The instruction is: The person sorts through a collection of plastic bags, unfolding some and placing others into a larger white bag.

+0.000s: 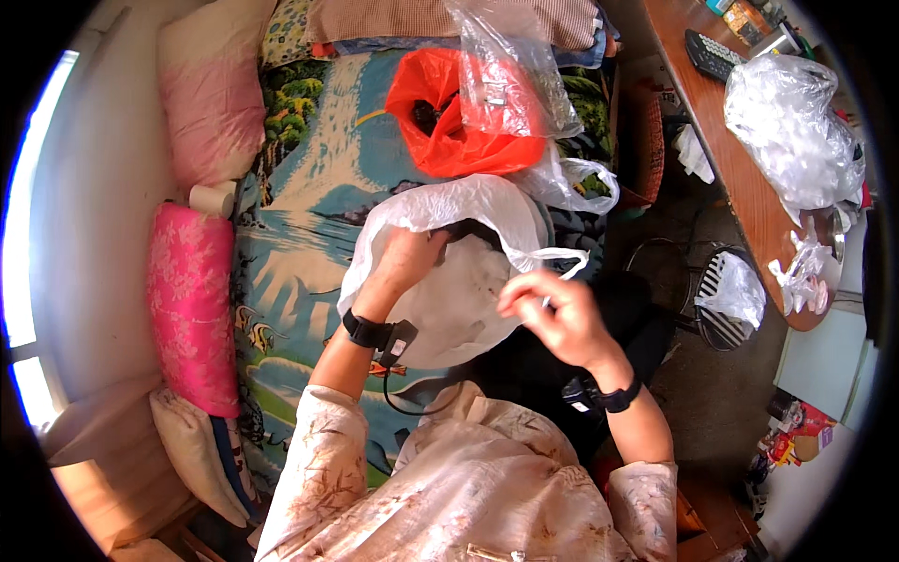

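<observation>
A white plastic bag (449, 197) stands open on the bed in front of me, its mouth wide and one handle loop hanging at the right. My left hand (407, 260) reaches into it, fingers curled by a dark thing (473, 230) under the far rim; what they hold is partly hidden. Pale material (454, 304) fills the near part of the bag. Just right of the bag, my right hand (557, 318) is raised with its fingers pinched together. A tiny light spot shows between them, too small to name. Both wrists wear black straps with small devices.
Beyond the white bag lies a red plastic bag (431, 140) with dark contents, partly covered by a clear plastic bag (515, 89). Pillows and a pink cushion (192, 309) line the left side. A wooden table (698, 122) with a stuffed bag (787, 126) and a striped stool (721, 323) stand right.
</observation>
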Tool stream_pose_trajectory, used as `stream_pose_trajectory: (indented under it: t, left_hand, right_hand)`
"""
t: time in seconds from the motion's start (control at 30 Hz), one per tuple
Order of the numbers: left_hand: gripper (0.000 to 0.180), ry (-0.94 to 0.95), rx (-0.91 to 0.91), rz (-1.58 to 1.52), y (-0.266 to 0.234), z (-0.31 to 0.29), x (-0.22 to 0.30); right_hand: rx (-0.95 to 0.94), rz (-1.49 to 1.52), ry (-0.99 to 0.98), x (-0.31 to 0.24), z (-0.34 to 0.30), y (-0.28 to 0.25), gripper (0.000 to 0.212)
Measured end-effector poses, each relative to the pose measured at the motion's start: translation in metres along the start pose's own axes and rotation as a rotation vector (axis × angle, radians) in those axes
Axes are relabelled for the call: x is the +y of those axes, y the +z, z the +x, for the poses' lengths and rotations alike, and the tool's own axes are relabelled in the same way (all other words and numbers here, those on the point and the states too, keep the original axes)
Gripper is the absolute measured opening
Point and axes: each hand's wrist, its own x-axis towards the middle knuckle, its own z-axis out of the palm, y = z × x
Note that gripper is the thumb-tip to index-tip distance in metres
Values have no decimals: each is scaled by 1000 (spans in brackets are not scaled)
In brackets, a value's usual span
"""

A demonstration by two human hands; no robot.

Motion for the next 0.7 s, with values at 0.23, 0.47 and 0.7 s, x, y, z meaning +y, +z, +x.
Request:
stream_pose_trajectory:
  t: [0.23, 0.47, 0.7]
  left_hand:
    - [27, -203, 32, -148, -56, -7, 7]
    - [22, -94, -161, -359, -79, -15, 8]
    - [23, -119, -142, -784, -72, -13, 8]
  right_hand:
    - [438, -674, -48, 92, 51, 20, 60]
    - [512, -133, 141, 91, 84, -5, 34]
    - [115, -521, 413, 83, 72, 31, 20]
